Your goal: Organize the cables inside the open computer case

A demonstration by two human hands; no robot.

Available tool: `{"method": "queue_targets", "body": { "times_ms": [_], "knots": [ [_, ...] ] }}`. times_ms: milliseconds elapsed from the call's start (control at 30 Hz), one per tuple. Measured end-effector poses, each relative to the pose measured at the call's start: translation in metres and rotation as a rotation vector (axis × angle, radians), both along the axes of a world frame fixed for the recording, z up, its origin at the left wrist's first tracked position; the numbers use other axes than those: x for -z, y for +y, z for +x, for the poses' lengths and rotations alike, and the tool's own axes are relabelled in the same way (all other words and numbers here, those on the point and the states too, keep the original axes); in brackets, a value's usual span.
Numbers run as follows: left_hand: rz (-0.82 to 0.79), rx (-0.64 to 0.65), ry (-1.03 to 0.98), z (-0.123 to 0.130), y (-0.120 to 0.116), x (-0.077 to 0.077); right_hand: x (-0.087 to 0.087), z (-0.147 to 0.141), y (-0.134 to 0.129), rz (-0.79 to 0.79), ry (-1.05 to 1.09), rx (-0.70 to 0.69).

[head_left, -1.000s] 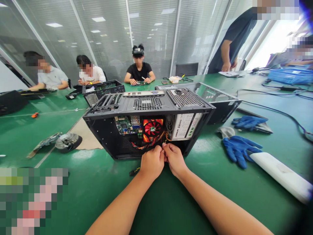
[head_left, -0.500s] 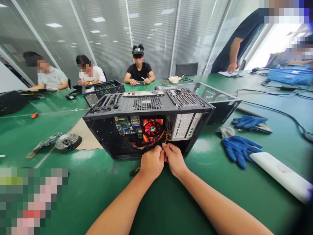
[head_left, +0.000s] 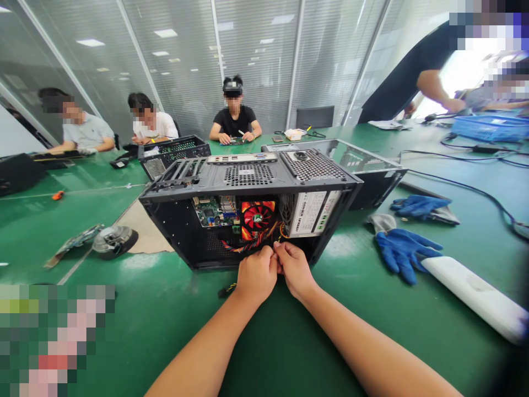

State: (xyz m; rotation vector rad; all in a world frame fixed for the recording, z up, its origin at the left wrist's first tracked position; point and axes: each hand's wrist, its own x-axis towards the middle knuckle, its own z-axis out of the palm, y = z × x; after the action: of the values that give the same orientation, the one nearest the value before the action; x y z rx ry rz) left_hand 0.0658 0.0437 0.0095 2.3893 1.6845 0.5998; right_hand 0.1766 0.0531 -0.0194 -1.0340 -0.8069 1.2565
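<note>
A black computer case [head_left: 250, 190] stands open-sided in front of me. Inside are a green motherboard [head_left: 215, 210], a red fan [head_left: 259, 216] on a flame-patterned cooler and a labelled power supply [head_left: 314, 214]. Coloured power cables [head_left: 250, 242] run along the lower part toward my fingers. My left hand [head_left: 258, 275] and my right hand [head_left: 295, 269] meet at the case's near lower edge, fingers closed in a pinch on the cables. The exact grip point is hidden between the fingers. A dark connector [head_left: 225, 290] on yellow-black wires hangs out by my left wrist.
Blue gloves [head_left: 403, 248] and a long white object [head_left: 475, 298] lie to the right. On the left sits a round metal cooler [head_left: 114, 241]. Behind are another case [head_left: 367, 173] and a blue basket [head_left: 490, 128]. Several people sit or stand around the green table [head_left: 165, 331].
My hands keep the same pinch at the case's lower edge. The standing person at the right has lifted an arm away from the papers.
</note>
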Motion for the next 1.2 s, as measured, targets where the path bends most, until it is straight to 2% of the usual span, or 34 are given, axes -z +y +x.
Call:
{"method": "queue_targets", "body": {
  "times_ms": [1200],
  "knots": [
    [-0.019, -0.004, 0.056, 0.0012, -0.0011, -0.0045, -0.0013, 0.0002, -0.0003, 0.007, -0.036, 0.006]
  ]
}}
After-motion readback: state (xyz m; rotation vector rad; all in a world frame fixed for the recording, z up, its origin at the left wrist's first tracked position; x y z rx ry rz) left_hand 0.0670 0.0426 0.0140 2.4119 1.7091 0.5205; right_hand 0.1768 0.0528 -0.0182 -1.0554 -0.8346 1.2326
